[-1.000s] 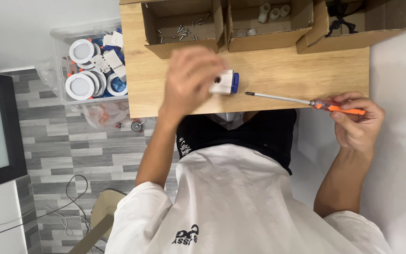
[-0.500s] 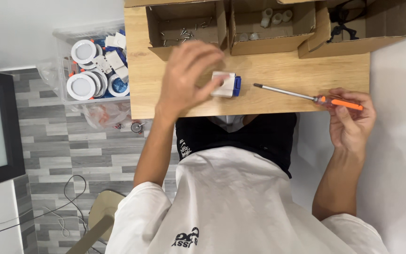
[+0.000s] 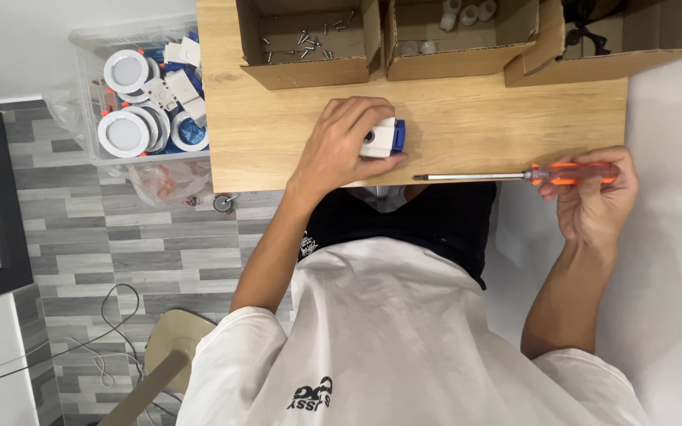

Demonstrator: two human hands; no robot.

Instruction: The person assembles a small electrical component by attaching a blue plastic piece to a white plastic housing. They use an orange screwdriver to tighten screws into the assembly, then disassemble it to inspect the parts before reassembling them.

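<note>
A small white and blue part [image 3: 383, 138] sits on the wooden desk [image 3: 467, 118] near the middle of the frame, gripped by the left hand [image 3: 341, 146]. That hand's fingers [image 3: 372, 106] curl over the top of the part while the thumb presses its lower side, so the part is pinched against the desk surface close to the near edge.

At the right of the frame the right hand [image 3: 593, 193] holds a screwdriver [image 3: 515, 173] by its orange handle, fingers wrapped shut around it. The metal shaft lies level along the desk's near edge and points left toward the part, its tip stopping a little short of it.

Along the top of the frame stand three open cardboard boxes: the left box [image 3: 309, 71] has loose screws in it, the middle box [image 3: 451, 67] holds small white pieces, and the right box [image 3: 617, 63] holds something dark that I cannot make out.

At the upper left, beside the desk, a clear plastic bin [image 3: 84, 95] on the grey floor contains round white fittings.
</note>
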